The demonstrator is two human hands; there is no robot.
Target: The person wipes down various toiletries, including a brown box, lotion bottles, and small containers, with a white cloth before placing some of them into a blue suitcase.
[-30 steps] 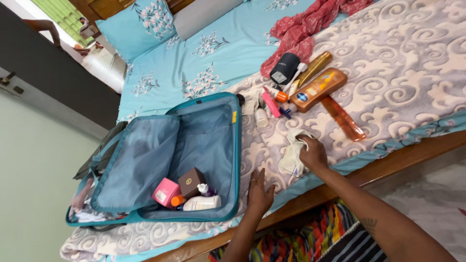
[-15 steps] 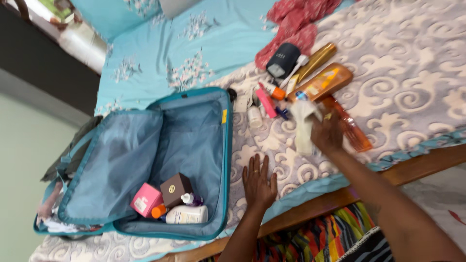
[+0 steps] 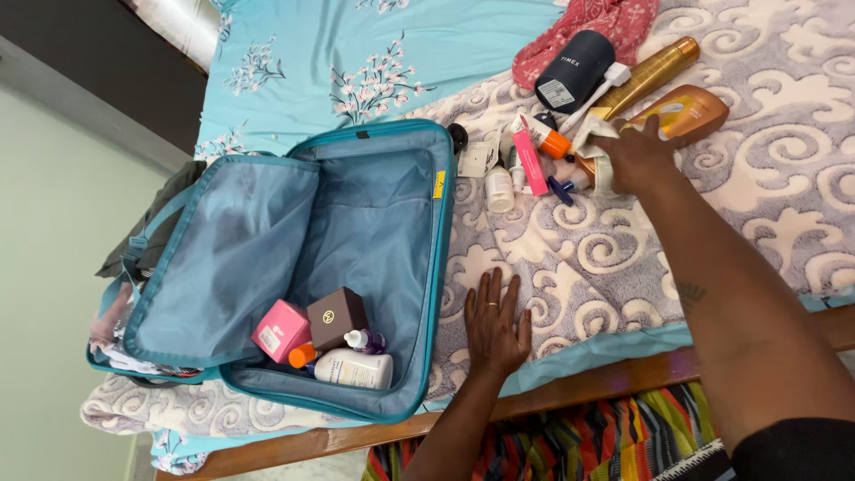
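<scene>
On the bed, over a grey-and-cream swirl-patterned blanket of raised, plush texture: right hand, reaching across to a cluster of toiletries, its grip closed around a crumpled white cloth pressed against an amber-orange lotion bottle, flat-sided and glossy, lying on its side. Just beside these, crowding the hand: a slim gold metallic bottle; a dark navy cylindrical case with a pale label; a white tube with orange cap; a flat pink tube; a small white bottle; a small blue item, too small to identify. Red patterned cloth, bunched, at the top edge. Left hand, flat on the blanket, fingers spread and holding nothing, a ring on one finger, just beside the rim of an open teal suitcase, hard-shelled with blue fabric lining. Within the suitcase's lower end: a pink box, a brown cube-shaped box, a white lotion bottle, a purple pump bottle, an orange cap. Turquoise floral bedsheet beyond; wooden bed frame along the near edge.
</scene>
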